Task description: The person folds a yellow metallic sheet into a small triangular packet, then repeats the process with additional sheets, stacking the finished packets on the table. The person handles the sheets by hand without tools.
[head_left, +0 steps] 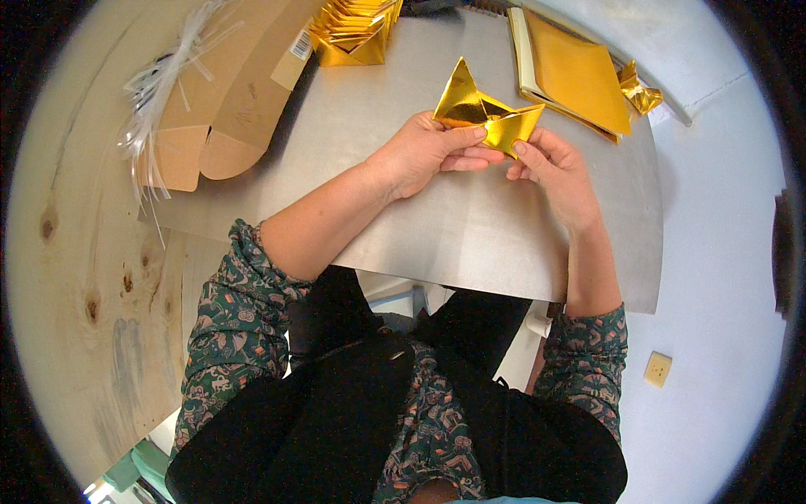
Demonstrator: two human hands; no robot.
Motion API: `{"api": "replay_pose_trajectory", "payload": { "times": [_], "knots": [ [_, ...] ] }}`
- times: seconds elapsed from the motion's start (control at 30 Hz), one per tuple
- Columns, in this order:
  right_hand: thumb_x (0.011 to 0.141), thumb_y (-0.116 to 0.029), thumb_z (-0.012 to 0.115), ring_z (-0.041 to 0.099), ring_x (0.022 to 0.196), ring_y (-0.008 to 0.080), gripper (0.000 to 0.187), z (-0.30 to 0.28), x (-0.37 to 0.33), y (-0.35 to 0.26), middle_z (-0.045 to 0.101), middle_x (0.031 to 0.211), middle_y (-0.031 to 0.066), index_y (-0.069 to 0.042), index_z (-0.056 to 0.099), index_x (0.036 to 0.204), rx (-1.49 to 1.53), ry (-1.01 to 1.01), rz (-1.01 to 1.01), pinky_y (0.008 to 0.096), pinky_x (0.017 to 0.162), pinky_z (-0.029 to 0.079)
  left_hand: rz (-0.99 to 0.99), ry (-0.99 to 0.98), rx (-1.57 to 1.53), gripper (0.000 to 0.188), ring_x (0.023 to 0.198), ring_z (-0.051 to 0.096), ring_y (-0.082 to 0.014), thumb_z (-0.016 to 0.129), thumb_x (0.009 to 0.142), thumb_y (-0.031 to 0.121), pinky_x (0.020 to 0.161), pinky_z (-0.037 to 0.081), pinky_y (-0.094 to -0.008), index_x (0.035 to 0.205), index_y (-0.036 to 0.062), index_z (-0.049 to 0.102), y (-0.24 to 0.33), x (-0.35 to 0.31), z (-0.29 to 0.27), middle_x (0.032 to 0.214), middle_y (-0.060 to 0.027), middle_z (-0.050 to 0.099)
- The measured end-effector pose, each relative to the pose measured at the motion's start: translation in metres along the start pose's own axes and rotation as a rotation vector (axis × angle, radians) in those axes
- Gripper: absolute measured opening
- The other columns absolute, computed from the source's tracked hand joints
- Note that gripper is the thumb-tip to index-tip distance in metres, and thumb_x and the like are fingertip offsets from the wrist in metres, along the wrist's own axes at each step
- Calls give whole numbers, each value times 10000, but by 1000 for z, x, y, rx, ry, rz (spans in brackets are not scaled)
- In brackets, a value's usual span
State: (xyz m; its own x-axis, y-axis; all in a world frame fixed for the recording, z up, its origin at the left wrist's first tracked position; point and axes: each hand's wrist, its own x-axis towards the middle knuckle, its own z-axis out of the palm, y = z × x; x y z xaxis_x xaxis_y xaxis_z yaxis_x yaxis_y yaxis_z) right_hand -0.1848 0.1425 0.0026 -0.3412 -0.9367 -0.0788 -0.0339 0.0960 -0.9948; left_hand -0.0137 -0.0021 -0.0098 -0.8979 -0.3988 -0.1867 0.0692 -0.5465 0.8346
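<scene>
A partly folded piece of shiny gold paper (510, 130) is held up between both hands, above the grey metal tabletop (437, 227). One pointed flap rises at its left, and a second point sticks out at its upper right. My left hand (428, 151) pinches its middle and left side, thumb on top and fingers beneath. With thumb and fingertips, my right hand (550, 168) grips its lower right edge. The fingertips under the paper are partly hidden.
A stack of folded gold paper pieces (353, 38) stands at the far edge. Far right lie a pile of flat gold sheets (579, 76) and a crumpled gold piece (640, 89). An open cardboard box (239, 97) with clear plastic strips (151, 126) is at left, on plywood (92, 252).
</scene>
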Motion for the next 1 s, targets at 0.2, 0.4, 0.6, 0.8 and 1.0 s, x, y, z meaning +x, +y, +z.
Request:
{"api": "replay_pose_trajectory", "payload": {
  "times": [0.2,0.4,0.6,0.8,1.0],
  "knots": [
    [954,-179,662,609,756,80,138,0,0,0,666,843,10,-42,653,946,-67,-61,-60,229,714,503,4,5,49,333,969,711,-195,612,977,147,783,608,-253,1276,2,581,-1,1,0,1132,-131,685],
    [953,-160,656,615,758,88,134,-8,1,1,676,855,21,-26,651,954,-139,-92,-75,236,719,506,-39,-5,25,311,968,712,-191,606,982,151,785,607,-264,1258,9,593,-1,-1,2,1117,-135,693],
    [953,-162,657,619,758,93,150,-10,1,-2,683,867,25,-18,664,995,-148,-118,-82,242,719,514,-44,-8,16,318,946,717,-187,622,975,179,779,608,-279,1246,14,598,1,-2,2,1103,-137,698],
    [959,-178,653,619,762,92,170,-8,-2,-6,682,880,22,-21,674,1023,-116,-125,-66,244,723,515,-41,28,49,343,926,721,-189,632,972,191,763,608,-265,1262,15,584,0,-3,5,1072,-137,704],
    [979,-212,627,598,777,70,202,-4,-3,-7,661,862,-3,-30,678,1050,-20,24,-123,233,733,499,-53,33,106,337,911,723,-193,624,976,182,759,610,-270,1268,19,582,5,-2,-4,1084,-130,703]
  ]
}}
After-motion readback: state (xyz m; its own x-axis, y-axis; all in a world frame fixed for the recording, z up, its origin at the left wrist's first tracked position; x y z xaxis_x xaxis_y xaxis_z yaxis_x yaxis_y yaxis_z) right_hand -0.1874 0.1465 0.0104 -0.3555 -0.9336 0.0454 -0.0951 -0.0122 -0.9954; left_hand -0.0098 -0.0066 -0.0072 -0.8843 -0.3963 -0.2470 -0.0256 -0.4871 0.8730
